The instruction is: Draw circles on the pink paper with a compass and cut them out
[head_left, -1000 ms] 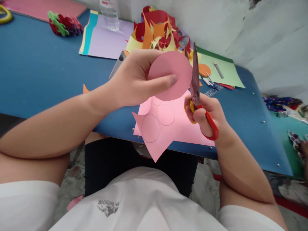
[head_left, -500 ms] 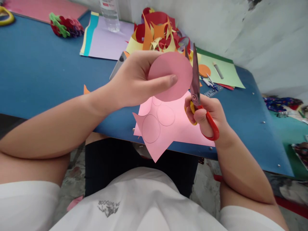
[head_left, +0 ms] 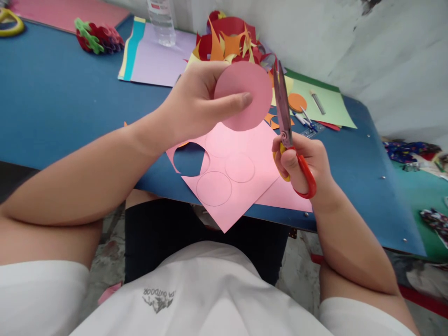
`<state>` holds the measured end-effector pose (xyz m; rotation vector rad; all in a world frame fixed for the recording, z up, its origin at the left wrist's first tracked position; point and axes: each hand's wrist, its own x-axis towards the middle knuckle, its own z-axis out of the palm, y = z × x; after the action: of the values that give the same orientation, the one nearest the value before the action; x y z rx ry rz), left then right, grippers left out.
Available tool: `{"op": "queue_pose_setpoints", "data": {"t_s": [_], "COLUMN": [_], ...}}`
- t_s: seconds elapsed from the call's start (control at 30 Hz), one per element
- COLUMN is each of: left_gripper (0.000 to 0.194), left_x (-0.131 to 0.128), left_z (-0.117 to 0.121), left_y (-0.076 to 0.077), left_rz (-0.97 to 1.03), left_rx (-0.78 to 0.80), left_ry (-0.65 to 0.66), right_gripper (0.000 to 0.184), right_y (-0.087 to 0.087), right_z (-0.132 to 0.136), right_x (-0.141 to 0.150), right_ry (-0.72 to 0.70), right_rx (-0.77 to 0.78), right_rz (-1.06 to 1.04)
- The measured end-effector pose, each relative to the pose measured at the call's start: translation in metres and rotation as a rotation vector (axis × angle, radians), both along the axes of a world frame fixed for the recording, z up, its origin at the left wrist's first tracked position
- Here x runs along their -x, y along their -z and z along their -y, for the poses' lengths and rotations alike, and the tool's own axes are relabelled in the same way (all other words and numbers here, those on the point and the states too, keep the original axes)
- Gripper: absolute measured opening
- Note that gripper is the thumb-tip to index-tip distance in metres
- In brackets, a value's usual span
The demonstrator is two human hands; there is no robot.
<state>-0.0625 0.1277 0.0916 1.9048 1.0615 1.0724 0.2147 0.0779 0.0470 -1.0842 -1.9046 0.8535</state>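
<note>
The paper circle [head_left: 241, 91] is held up in the left hand [head_left: 196, 107], above the table [head_left: 52, 107]. Just right of it stand the scissors [head_left: 285, 126], in the right hand [head_left: 304, 161], blades pointing to the far side. Below both, a paper sheet [head_left: 231, 182] lies on the near table edge and hangs over it. Behind the circle is a heap of paper scraps [head_left: 231, 39]. Far left of the heap stands a bottle [head_left: 161, 23] on more sheets [head_left: 154, 60].

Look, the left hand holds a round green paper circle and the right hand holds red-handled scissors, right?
Not quite. The head view shows the round paper circle in the left hand is pink, not green. The right hand does hold the red-handled scissors.
</note>
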Motion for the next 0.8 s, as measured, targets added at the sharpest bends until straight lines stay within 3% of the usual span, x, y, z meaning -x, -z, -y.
{"op": "queue_pose_setpoints", "data": {"t_s": [0.2,0.27,0.37,0.53,0.7,0.8], "left_gripper": [0.020,0.029,0.046,0.068,0.089,0.082], "left_x": [0.006,0.008,0.011,0.014,0.015,0.008], "left_z": [-0.028,-0.033,-0.039,-0.052,-0.049,-0.037], "left_y": [0.013,0.020,0.030,0.040,0.034,0.024], "left_rz": [-0.278,-0.429,-0.641,-0.749,-0.749,-0.851], "left_rx": [0.108,0.198,0.198,0.202,0.146,0.145], "left_ry": [-0.113,-0.140,-0.163,-0.228,-0.262,-0.238], "right_gripper": [0.073,0.074,0.072,0.077,0.078,0.080], "right_y": [0.007,0.009,0.012,0.008,0.003,0.001], "right_z": [-0.005,-0.006,-0.008,-0.007,-0.005,-0.004], "right_x": [-0.002,-0.003,-0.005,-0.004,-0.001,0.000], "right_ry": [0.111,0.124,0.110,0.121,0.127,0.131], "right_rx": [-0.013,-0.025,-0.027,-0.012,0.001,-0.006], "right_rz": [0.046,0.042,0.038,0.050,0.050,0.059]}}
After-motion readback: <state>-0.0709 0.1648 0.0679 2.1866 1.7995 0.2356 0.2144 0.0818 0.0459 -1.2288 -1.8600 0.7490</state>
